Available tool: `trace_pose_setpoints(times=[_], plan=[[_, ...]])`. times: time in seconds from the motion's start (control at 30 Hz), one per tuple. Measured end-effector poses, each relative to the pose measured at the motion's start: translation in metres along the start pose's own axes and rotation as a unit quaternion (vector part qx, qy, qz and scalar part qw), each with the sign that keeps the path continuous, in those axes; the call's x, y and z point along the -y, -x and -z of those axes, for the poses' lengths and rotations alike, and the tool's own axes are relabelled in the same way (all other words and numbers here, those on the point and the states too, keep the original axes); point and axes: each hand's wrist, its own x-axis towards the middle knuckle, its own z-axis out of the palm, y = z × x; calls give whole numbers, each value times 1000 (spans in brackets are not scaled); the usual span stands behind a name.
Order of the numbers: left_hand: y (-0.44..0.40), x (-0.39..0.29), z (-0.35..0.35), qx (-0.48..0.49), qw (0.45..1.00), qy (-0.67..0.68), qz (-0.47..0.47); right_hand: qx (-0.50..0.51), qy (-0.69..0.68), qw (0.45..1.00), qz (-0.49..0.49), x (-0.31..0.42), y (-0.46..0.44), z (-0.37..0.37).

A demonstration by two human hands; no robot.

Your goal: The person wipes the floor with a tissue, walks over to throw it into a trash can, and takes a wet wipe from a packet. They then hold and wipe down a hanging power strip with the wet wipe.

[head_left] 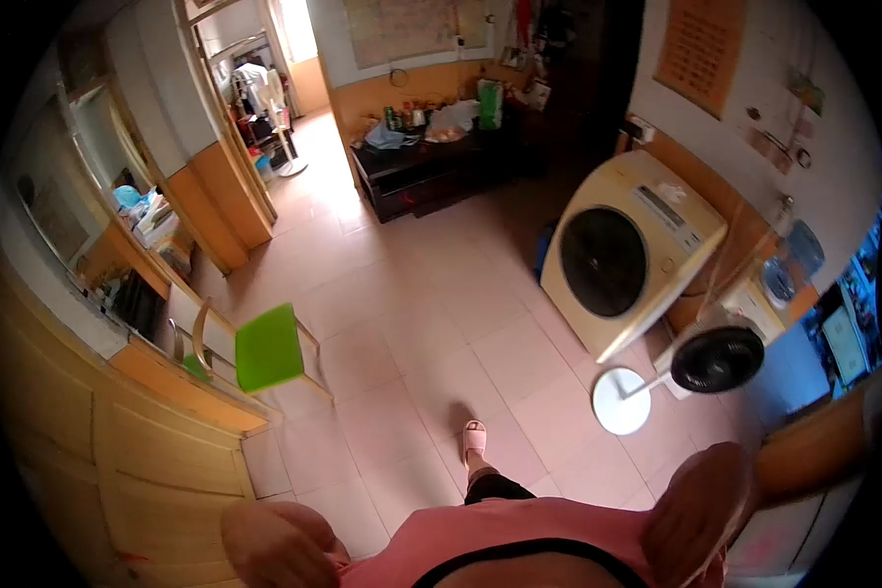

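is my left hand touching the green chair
Apart: the head view shows floor tiles between the left hand and the green chair.

Pink top (519, 519), plain-coloured, edged at the neck with a dark band (531, 541). Worn, seen from above at the near edge of the scene, right of centre. Spread broadly from left to right, fairly smooth through the middle, sloping away nearer on the left. Curved at the neckline, arching toward the far side. Cut off at the near edge.
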Motion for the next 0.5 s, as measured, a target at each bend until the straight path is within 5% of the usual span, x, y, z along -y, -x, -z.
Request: trace_pose_setpoints(times=[0.5], plan=[[78, 21, 241, -265, 906, -320, -79, 262, -32, 947, 181, -183, -89, 378]])
